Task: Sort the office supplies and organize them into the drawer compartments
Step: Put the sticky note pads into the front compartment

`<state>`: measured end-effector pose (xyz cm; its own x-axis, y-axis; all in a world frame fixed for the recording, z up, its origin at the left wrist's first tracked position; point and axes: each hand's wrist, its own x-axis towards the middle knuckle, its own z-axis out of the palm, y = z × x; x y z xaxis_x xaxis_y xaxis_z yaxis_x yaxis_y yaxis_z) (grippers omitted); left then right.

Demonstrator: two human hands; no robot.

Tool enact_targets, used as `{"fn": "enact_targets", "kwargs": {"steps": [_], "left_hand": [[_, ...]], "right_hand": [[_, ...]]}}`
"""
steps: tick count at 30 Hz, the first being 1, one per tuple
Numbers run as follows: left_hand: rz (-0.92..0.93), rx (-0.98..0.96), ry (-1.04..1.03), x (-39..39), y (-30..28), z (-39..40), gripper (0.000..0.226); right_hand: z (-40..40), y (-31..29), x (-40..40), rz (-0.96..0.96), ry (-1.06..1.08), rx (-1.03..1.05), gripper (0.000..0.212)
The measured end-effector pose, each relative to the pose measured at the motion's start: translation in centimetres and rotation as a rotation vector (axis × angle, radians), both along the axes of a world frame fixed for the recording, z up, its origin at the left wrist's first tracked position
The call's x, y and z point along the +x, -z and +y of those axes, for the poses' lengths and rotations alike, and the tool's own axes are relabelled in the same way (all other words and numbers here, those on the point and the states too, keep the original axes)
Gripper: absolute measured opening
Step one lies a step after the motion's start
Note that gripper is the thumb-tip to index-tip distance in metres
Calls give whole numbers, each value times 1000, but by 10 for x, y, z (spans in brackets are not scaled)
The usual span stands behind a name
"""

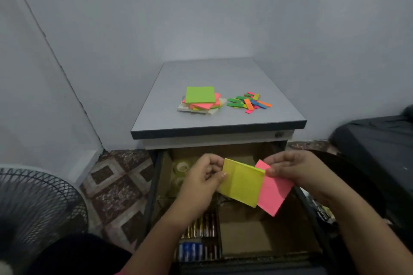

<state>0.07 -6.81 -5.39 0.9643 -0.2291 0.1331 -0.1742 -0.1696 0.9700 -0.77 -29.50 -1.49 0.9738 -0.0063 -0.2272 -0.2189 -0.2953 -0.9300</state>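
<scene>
We're pinching a yellow sticky-note pad (242,182) in our left hand (204,177) & a pink pad (276,194) in our right hand (290,168), both over the open drawer (245,239). Loose edge grips: pads could be slipping into the wrong compartment, e.g. the batteries (200,227) below-left.

Yellow pad (242,183) overlapping pink pad (275,194) above open drawer (245,239) — mixed stack (200,100), flags (249,101) on cabinet top.

No text, label, brand or number can be read anywhere. The yellow sticky-note pad (242,183) and the pink sticky-note pad (274,194) show blank faces. The batteries (197,240) in the drawer carry markings too blurred to make out, as does the packaging (321,212) at the drawer's right.
</scene>
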Motion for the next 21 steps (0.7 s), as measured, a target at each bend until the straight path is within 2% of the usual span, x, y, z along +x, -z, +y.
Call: {"fn": "enact_targets", "kwargs": {"steps": [2,6,11,13,16,21], "left_hand": [[-18,131,42,-2,2,-1,25],[-53,421,176,-9,2,-8,31],[-358,845,285,-18,13,-22,33],[-415,936,288,-21,19,-24,38],[-398,1050,301,-28,22,-27,45],[-481,1288,304,-34,20,-34,48]], "right_hand": [[0,7,-3,-8,-16,-99,10],[3,17,-7,10,-169,-295,11],[6,18,-7,30,-265,-499,18],[9,19,-10,61,-335,-569,21],[17,28,-13,111,-385,-650,27],[20,39,-16,105,-350,-667,15]]}}
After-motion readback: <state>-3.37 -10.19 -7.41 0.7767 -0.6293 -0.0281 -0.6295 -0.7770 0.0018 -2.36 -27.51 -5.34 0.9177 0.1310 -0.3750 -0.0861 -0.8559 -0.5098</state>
